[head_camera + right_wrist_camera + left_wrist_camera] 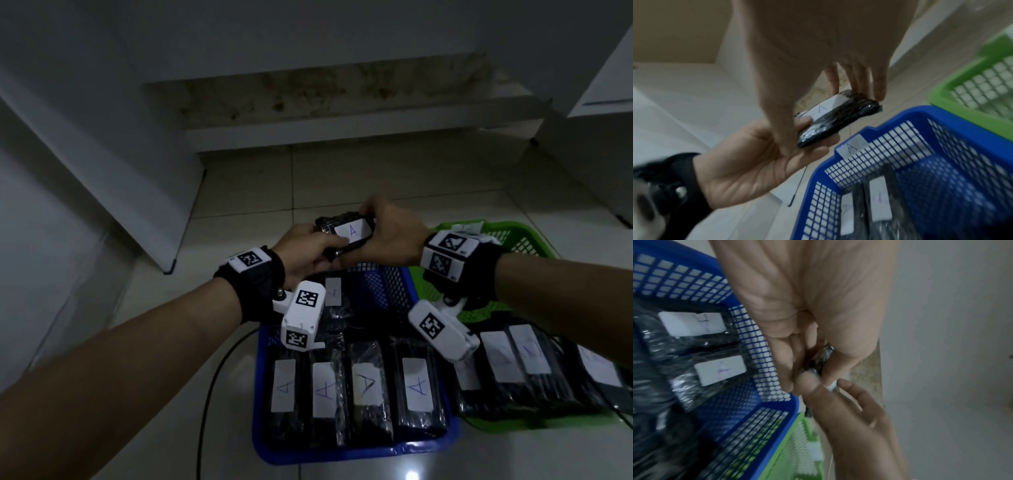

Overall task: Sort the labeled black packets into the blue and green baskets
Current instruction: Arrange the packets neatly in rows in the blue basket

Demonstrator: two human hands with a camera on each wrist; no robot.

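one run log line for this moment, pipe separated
held: packet labeled A | left hand: grips near end | right hand: grips far end | position: above blue basket far rim | green basket: beside

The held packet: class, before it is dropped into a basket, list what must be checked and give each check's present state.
1. Label on the held packet readable: ok, it reads A.
2. Grip secure: ok, left hand and right hand both hold it.
3. Matching basket found: ok, the blue basket holds packets marked A.
4. Room in the blue basket: ok, free space shows at its far end.
5. Packet above the blue basket: not ok, it is beyond the far rim.
6. Letters in the green basket: cannot tell, too faint.
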